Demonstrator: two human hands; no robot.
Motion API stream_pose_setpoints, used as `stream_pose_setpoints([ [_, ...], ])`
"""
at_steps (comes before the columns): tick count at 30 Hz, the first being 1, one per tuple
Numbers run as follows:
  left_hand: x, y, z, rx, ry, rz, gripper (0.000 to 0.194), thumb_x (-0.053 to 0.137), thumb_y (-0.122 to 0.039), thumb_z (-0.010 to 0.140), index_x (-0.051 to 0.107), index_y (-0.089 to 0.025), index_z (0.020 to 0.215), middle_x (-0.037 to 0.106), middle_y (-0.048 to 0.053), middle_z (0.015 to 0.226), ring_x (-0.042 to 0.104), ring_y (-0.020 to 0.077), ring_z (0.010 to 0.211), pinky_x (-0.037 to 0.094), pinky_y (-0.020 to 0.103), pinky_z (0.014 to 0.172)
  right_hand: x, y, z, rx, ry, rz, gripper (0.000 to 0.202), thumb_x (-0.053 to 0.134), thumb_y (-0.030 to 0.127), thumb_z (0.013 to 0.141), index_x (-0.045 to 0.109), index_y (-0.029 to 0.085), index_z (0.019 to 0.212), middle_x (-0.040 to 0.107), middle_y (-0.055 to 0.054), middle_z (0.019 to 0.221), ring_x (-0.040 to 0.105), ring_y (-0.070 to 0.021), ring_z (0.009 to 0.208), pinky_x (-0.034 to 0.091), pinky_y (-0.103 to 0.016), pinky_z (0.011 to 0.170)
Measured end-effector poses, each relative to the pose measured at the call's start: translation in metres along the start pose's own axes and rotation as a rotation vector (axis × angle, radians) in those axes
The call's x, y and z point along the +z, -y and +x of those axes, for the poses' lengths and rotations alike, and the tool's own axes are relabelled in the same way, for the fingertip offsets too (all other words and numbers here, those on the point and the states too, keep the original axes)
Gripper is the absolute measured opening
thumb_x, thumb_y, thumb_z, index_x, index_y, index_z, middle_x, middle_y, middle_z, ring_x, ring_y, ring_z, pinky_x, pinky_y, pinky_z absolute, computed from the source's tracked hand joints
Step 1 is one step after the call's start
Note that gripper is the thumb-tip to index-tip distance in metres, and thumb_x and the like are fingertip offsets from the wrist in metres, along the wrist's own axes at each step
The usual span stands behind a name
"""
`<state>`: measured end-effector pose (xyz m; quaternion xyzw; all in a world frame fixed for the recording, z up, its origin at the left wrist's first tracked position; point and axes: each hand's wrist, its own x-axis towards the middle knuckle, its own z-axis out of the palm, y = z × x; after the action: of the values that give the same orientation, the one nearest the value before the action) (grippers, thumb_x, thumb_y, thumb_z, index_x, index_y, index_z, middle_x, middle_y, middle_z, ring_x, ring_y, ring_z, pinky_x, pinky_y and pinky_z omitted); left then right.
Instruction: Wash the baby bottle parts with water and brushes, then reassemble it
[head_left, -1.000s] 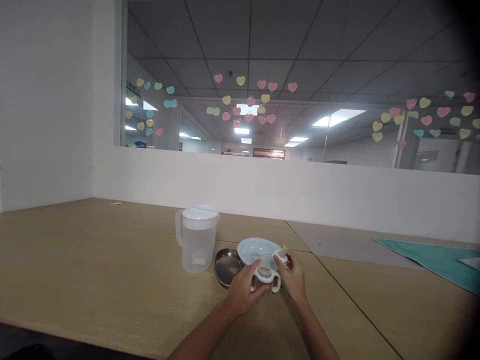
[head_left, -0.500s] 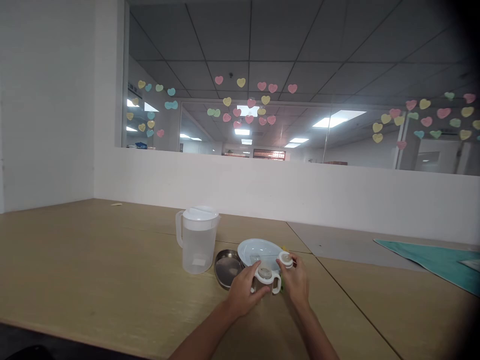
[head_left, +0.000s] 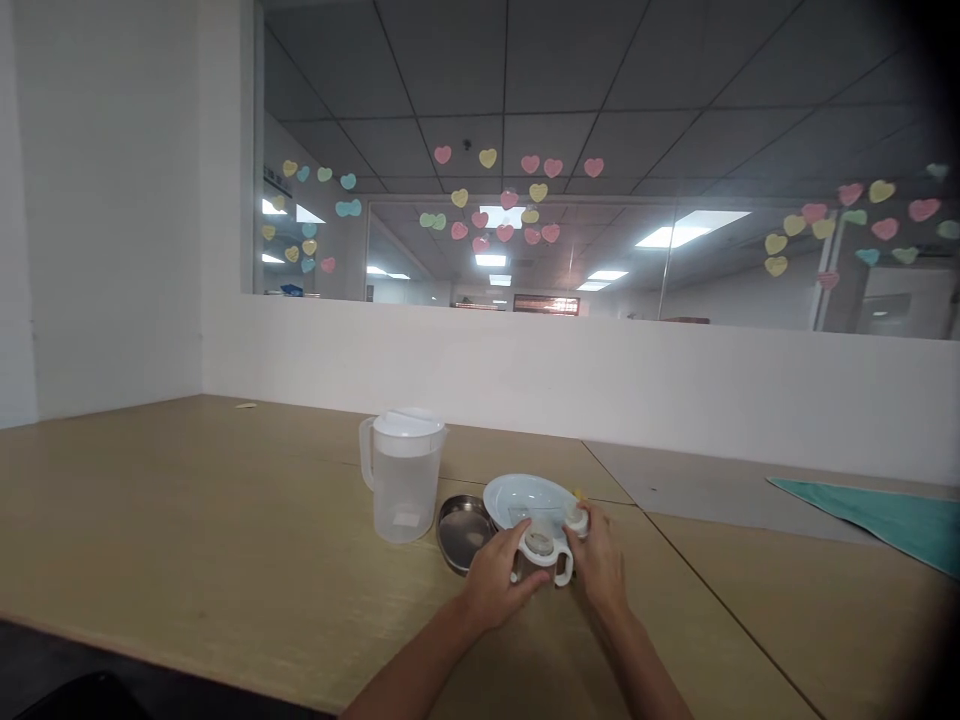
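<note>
My left hand (head_left: 496,580) is wrapped round a small clear cup (head_left: 538,572) with a white collar and white side handles. The cup's round top faces up. Pinched in the fingers of my right hand (head_left: 602,566) is a small white lid (head_left: 577,520) with a paler middle, tilted just right of the cup and above it. A pale blue bowl (head_left: 513,490) lies right behind both hands, its near side partly covered by them. To the left of my left hand is a shallow metal dish (head_left: 459,538), partly hidden.
A translucent lidded pitcher (head_left: 406,492) stands left of the metal dish. A small yellow item (head_left: 579,494) shows behind my right hand. Far right lies a teal cloth (head_left: 874,515). A white wall (head_left: 480,370) with a window rises behind the table (head_left: 262,560).
My right hand has tilted the lid and brought it slightly lower, so its top shows less. My left hand keeps its hold on the cup. The whole view has shifted a little.
</note>
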<state>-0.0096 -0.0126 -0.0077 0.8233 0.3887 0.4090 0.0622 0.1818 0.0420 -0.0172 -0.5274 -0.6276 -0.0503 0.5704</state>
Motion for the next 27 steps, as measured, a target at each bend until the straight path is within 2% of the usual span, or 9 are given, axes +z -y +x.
stream_pose_setpoints([
  [4, 0.001, 0.0, -0.001, 0.016, 0.0, 0.026, 0.069, 0.051, -0.054, 0.082, 0.031, -0.02, 0.138, 0.048, 0.011, 0.135, 0.047, 0.0251, 0.121, 0.04, 0.04, 0.101, 0.001, -0.003, -0.001, -0.19, 0.005, -0.068, 0.036, 0.037, 0.021, 0.08, 0.061, 0.02, 0.107, 0.052, -0.012, 0.118, 0.044, -0.0279, 0.11, 0.039, -0.043, 0.09],
  [8, 0.001, 0.001, -0.002, 0.041, -0.006, 0.06, 0.071, 0.05, -0.054, 0.083, 0.026, -0.02, 0.141, 0.047, 0.012, 0.136, 0.047, 0.0245, 0.122, 0.039, 0.04, 0.102, -0.001, -0.002, -0.003, -0.213, 0.046, -0.093, 0.041, 0.037, 0.012, 0.074, 0.068, 0.023, 0.096, 0.042, -0.01, 0.127, 0.036, -0.0296, 0.118, 0.037, -0.045, 0.094],
  [11, -0.012, 0.005, -0.003, 0.133, -0.096, 0.134, 0.075, 0.054, -0.053, 0.08, 0.026, -0.018, 0.14, 0.044, 0.014, 0.138, 0.043, 0.0264, 0.125, 0.037, 0.042, 0.103, -0.001, 0.0, -0.003, -0.181, 0.049, -0.062, 0.045, 0.036, 0.011, 0.073, 0.065, 0.023, 0.104, 0.04, -0.009, 0.129, 0.034, -0.0289, 0.122, 0.035, -0.044, 0.096],
  [13, -0.032, 0.013, -0.002, 0.159, -0.286, 0.202, 0.067, 0.053, -0.048, 0.082, 0.031, -0.019, 0.137, 0.043, 0.014, 0.137, 0.04, 0.0276, 0.126, 0.035, 0.043, 0.104, 0.0, 0.002, -0.003, -0.102, 0.015, -0.023, 0.043, 0.036, 0.017, 0.076, 0.059, 0.02, 0.113, 0.042, -0.011, 0.127, 0.039, -0.028, 0.119, 0.038, -0.043, 0.094],
  [15, -0.061, 0.026, 0.0, 0.065, -0.65, 0.256, 0.051, 0.047, -0.04, 0.087, 0.036, -0.019, 0.132, 0.045, 0.014, 0.133, 0.041, 0.0269, 0.125, 0.034, 0.044, 0.104, 0.002, 0.004, -0.002, 0.013, -0.015, 0.019, 0.04, 0.04, 0.03, 0.08, 0.053, 0.017, 0.116, 0.048, -0.013, 0.12, 0.047, -0.0277, 0.111, 0.041, -0.04, 0.087],
  [18, -0.116, 0.058, 0.005, -0.241, -1.081, 0.284, 0.045, 0.042, -0.038, 0.088, 0.038, -0.018, 0.129, 0.044, 0.014, 0.131, 0.037, 0.0246, 0.126, 0.028, 0.041, 0.107, 0.005, 0.006, -0.002, 0.133, 0.002, 0.064, 0.045, 0.046, 0.045, 0.08, 0.051, 0.014, 0.113, 0.057, -0.013, 0.107, 0.054, -0.027, 0.098, 0.043, -0.038, 0.081],
  [20, -0.151, 0.084, 0.008, -0.499, -1.179, 0.249, 0.047, 0.041, -0.035, 0.087, 0.037, -0.016, 0.129, 0.044, 0.014, 0.128, 0.039, 0.0251, 0.122, 0.028, 0.042, 0.105, 0.008, 0.005, -0.003, 0.12, 0.029, 0.061, 0.043, 0.047, 0.047, 0.079, 0.055, 0.015, 0.106, 0.062, -0.012, 0.102, 0.056, -0.0272, 0.096, 0.041, -0.039, 0.082],
  [22, -0.178, 0.109, 0.009, -0.811, -1.149, 0.14, 0.051, 0.044, -0.031, 0.083, 0.036, -0.016, 0.131, 0.041, 0.014, 0.132, 0.037, 0.0268, 0.124, 0.027, 0.044, 0.105, 0.01, 0.004, -0.004, 0.072, 0.046, 0.025, 0.038, 0.048, 0.048, 0.079, 0.06, 0.017, 0.098, 0.064, -0.011, 0.098, 0.056, -0.028, 0.095, 0.039, -0.041, 0.085],
  [27, -0.208, 0.147, 0.015, -0.874, -0.922, -0.092, 0.043, 0.052, -0.025, 0.072, 0.053, -0.015, 0.113, 0.06, 0.011, 0.113, 0.054, 0.027, 0.108, 0.042, 0.039, 0.093, 0.012, 0.002, -0.005, -0.006, 0.05, -0.034, 0.029, 0.049, 0.042, 0.082, 0.064, 0.02, 0.094, 0.066, -0.009, 0.097, 0.056, -0.0266, 0.096, 0.039, -0.04, 0.083],
])
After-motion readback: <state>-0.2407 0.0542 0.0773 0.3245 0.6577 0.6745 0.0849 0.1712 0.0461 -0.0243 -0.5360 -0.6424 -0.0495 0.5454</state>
